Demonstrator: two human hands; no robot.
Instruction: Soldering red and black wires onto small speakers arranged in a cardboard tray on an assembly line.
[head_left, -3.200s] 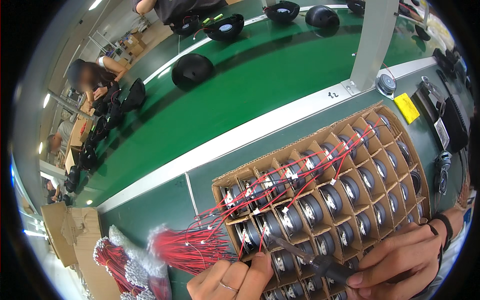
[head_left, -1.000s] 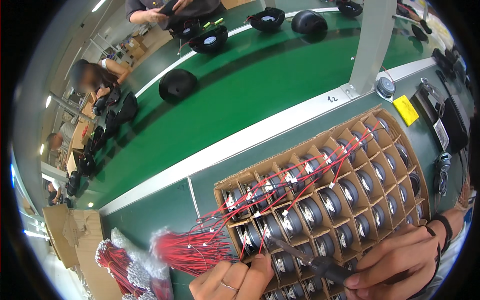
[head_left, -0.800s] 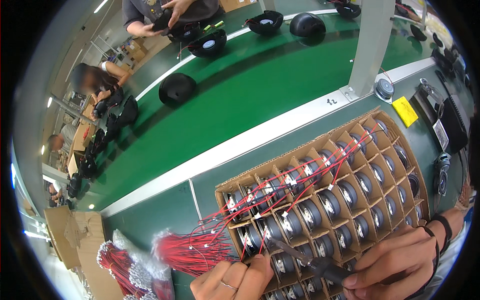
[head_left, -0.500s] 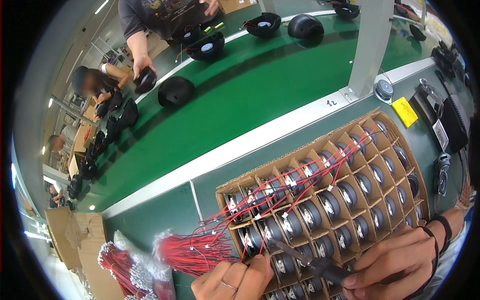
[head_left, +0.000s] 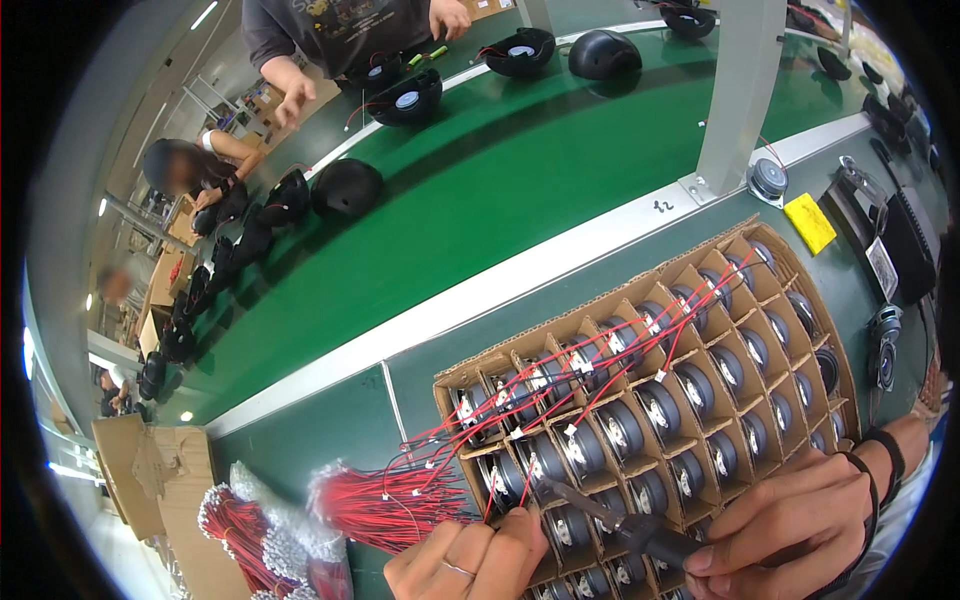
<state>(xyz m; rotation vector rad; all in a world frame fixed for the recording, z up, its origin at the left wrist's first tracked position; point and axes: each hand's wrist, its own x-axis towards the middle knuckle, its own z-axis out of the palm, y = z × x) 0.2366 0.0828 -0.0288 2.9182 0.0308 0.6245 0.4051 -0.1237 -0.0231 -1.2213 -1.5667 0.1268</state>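
My right hand (head_left: pixel 790 530) grips the black handle of a soldering iron (head_left: pixel 655 538). The iron's tip points left, at a round speaker (head_left: pixel 542 460) standing in a cell of the divided cardboard box (head_left: pixel 590 312). At the box's near left edge, my left hand (head_left: pixel 468 562) has its fingers closed in a pinch on a thin red wire (head_left: pixel 527 482) that runs up to that speaker. Speakers stand in the other cells too, and red and black wires with white plugs lie across the far rows.
Left of the box lies a bundle of red wires (head_left: pixel 385 505), beside bagged wires (head_left: pixel 245 540) and a cardboard carton (head_left: pixel 180 490). Beyond is a green conveyor (head_left: pixel 480 210) with black domed shells (head_left: pixel 347 187). A yellow sponge (head_left: pixel 809 224) and loose speaker (head_left: pixel 767 180) lie right. Co-workers stand across the belt.
My hands, the soldering iron and the wire stay almost still. Across the belt, a co-worker's hand has let go of a black shell and lifted away; shells on the belt shifted slightly left.
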